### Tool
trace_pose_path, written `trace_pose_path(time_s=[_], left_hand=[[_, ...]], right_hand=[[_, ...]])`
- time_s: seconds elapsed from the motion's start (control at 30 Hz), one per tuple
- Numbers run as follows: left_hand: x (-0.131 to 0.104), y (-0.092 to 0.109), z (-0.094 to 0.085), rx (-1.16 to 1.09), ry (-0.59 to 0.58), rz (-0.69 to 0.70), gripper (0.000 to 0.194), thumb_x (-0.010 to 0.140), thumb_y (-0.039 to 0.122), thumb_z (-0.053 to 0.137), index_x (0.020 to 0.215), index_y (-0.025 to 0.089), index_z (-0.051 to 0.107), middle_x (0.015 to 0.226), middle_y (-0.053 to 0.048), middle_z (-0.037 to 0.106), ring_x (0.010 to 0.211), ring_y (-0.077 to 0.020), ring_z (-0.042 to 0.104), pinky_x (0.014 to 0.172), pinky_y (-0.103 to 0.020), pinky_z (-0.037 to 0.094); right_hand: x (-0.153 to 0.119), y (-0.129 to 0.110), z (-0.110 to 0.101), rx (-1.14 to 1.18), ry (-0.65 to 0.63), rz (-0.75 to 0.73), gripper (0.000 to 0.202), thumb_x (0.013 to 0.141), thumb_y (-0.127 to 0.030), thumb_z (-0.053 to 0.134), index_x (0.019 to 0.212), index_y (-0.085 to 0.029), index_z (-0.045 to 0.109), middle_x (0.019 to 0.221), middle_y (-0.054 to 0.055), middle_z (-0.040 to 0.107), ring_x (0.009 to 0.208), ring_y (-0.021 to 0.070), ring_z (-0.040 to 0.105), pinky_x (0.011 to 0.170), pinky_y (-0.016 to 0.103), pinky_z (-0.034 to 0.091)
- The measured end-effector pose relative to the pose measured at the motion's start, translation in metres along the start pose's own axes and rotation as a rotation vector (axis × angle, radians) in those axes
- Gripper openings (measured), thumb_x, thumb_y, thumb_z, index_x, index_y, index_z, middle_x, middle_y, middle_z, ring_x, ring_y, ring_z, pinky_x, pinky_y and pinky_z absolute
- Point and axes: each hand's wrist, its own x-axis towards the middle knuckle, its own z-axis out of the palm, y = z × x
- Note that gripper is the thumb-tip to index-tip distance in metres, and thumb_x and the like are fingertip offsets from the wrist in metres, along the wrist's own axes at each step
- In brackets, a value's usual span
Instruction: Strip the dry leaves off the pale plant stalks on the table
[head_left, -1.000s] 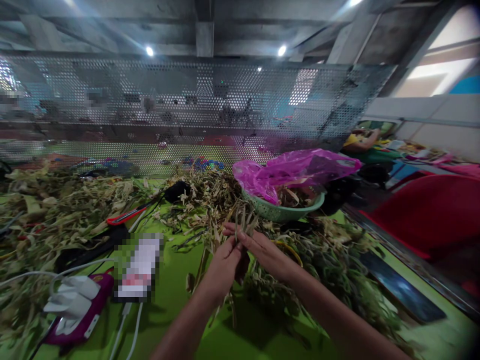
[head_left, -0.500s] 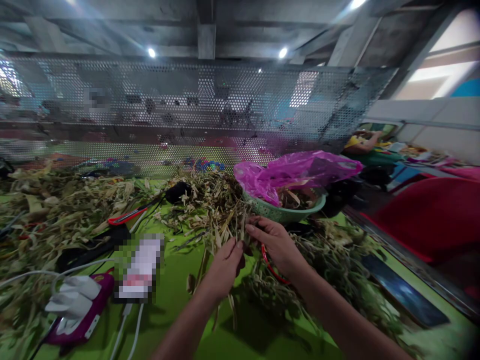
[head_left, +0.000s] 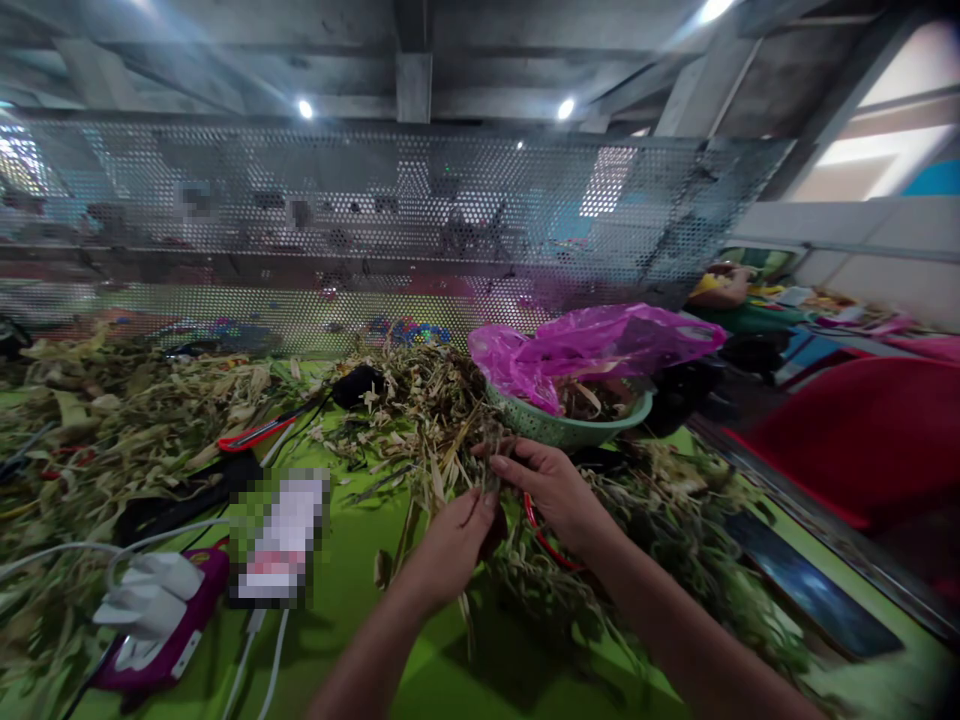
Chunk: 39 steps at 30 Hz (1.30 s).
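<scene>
Over the green table top (head_left: 345, 620), my two hands meet at a dried plant sprig (head_left: 491, 455). My left hand (head_left: 459, 535) has its fingers closed round the sprig's lower end. My right hand (head_left: 553, 490) pinches the sprig higher up, thumb and fingers pressed together. Behind the hands lies a heap of dry stalks and leaves (head_left: 431, 385). Greener stalks (head_left: 660, 510) lie beside and beneath my right hand, with a red curved handle (head_left: 546, 535) showing among them. A pale green basin (head_left: 570, 428) stands just beyond, holding dried plant matter and a magenta plastic bag (head_left: 600, 340).
At the left are a red utility knife (head_left: 259, 434), a phone (head_left: 285, 530) on a cable and a purple power strip (head_left: 169, 635) with white plugs. A dark phone (head_left: 814, 585) and a red chair (head_left: 862, 440) are at the right. A perforated metal screen (head_left: 337, 230) stands behind.
My left hand has shifted slightly right and down, closer under my right hand. The fingers of my right hand have moved a little on the sprig. The table's things stay put.
</scene>
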Motion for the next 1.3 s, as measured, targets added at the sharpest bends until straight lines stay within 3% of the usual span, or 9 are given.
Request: trace_pose_path(time_s=[0.13, 0.37, 0.47, 0.67, 0.9, 1.0, 1.1, 1.2, 1.3], left_hand=[[0.000, -0.001, 0.000, -0.074, -0.032, -0.028, 0.043, 0.080, 0.061, 0.049, 0.068, 0.020, 0.044, 0.057, 0.005, 0.031, 0.050, -0.0089, 0.021, 0.047, -0.024, 0.015], [0.000, 0.006, -0.004, -0.181, 0.084, -0.066, 0.045, 0.076, 0.059, 0.056, 0.094, 0.017, 0.054, 0.058, 0.007, 0.031, 0.049, -0.0064, 0.023, 0.045, -0.021, 0.012], [0.000, 0.006, -0.005, -0.190, 0.034, -0.055, 0.043, 0.077, 0.056, 0.059, 0.095, 0.017, 0.055, 0.056, 0.008, 0.030, 0.046, -0.0051, 0.022, 0.044, -0.021, 0.012], [-0.003, 0.013, -0.002, -0.283, -0.069, -0.097, 0.037, 0.080, 0.051, 0.056, 0.097, 0.019, 0.049, 0.061, 0.002, 0.053, 0.049, -0.0091, 0.046, 0.048, -0.021, 0.034], [-0.004, 0.026, 0.001, -0.276, -0.126, -0.057, 0.035, 0.080, 0.049, 0.059, 0.081, 0.014, 0.056, 0.056, 0.007, 0.035, 0.045, -0.0035, 0.024, 0.042, -0.017, 0.016], [0.001, 0.033, 0.002, -0.334, 0.031, 0.025, 0.029, 0.076, 0.041, 0.066, 0.076, 0.016, 0.053, 0.057, 0.007, 0.038, 0.043, -0.0029, 0.025, 0.040, -0.016, 0.018], [0.008, 0.041, 0.001, -0.473, 0.265, 0.186, 0.023, 0.077, 0.036, 0.065, 0.077, 0.017, 0.052, 0.055, 0.006, 0.042, 0.046, -0.0045, 0.036, 0.045, -0.015, 0.030], [0.013, 0.048, 0.001, -0.567, 0.356, 0.300, 0.019, 0.081, 0.036, 0.061, 0.080, 0.019, 0.052, 0.056, 0.005, 0.046, 0.052, -0.0066, 0.046, 0.055, -0.016, 0.039], [0.016, 0.053, 0.005, -0.630, 0.411, 0.370, 0.016, 0.085, 0.035, 0.057, 0.080, 0.021, 0.050, 0.057, 0.006, 0.048, 0.052, -0.0069, 0.047, 0.060, -0.019, 0.043]], right_hand=[[-0.001, -0.002, -0.003, 0.050, -0.089, 0.061, 0.030, 0.072, -0.042, 0.071, 0.089, -0.016, 0.070, 0.074, 0.000, 0.064, 0.068, 0.0144, 0.054, 0.066, 0.027, 0.042], [0.001, 0.005, -0.001, 0.124, 0.014, 0.040, 0.030, 0.069, -0.043, 0.073, 0.071, -0.014, 0.065, 0.060, -0.002, 0.057, 0.053, 0.0098, 0.046, 0.053, 0.024, 0.037], [0.001, 0.001, -0.001, 0.038, 0.045, 0.001, 0.033, 0.067, -0.046, 0.073, 0.066, -0.015, 0.062, 0.057, -0.002, 0.056, 0.054, 0.0112, 0.047, 0.053, 0.025, 0.039], [-0.003, -0.009, 0.000, -0.095, -0.067, -0.023, 0.032, 0.074, -0.048, 0.066, 0.066, -0.018, 0.062, 0.056, -0.001, 0.059, 0.053, 0.0146, 0.051, 0.053, 0.028, 0.041], [-0.008, -0.015, 0.001, -0.106, -0.033, -0.097, 0.029, 0.075, -0.044, 0.067, 0.065, -0.018, 0.061, 0.055, -0.002, 0.055, 0.054, 0.0132, 0.051, 0.056, 0.027, 0.043], [-0.010, -0.020, 0.004, -0.029, 0.000, -0.162, 0.027, 0.080, -0.043, 0.062, 0.093, -0.019, 0.066, 0.079, 0.001, 0.065, 0.074, 0.0164, 0.059, 0.072, 0.030, 0.048], [-0.014, -0.021, 0.008, 0.075, -0.097, -0.149, 0.042, 0.088, -0.044, 0.052, 0.124, -0.023, 0.053, 0.111, 0.005, 0.063, 0.099, 0.0189, 0.058, 0.090, 0.034, 0.044], [-0.020, -0.016, 0.018, 0.125, -0.257, -0.082, 0.044, 0.085, -0.043, 0.057, 0.123, -0.021, 0.053, 0.121, 0.006, 0.059, 0.113, 0.0208, 0.052, 0.100, 0.036, 0.038], [-0.026, -0.004, 0.031, 0.195, -0.361, -0.038, 0.054, 0.074, -0.044, 0.070, 0.121, -0.022, 0.054, 0.114, 0.004, 0.061, 0.106, 0.0195, 0.054, 0.097, 0.034, 0.041]])
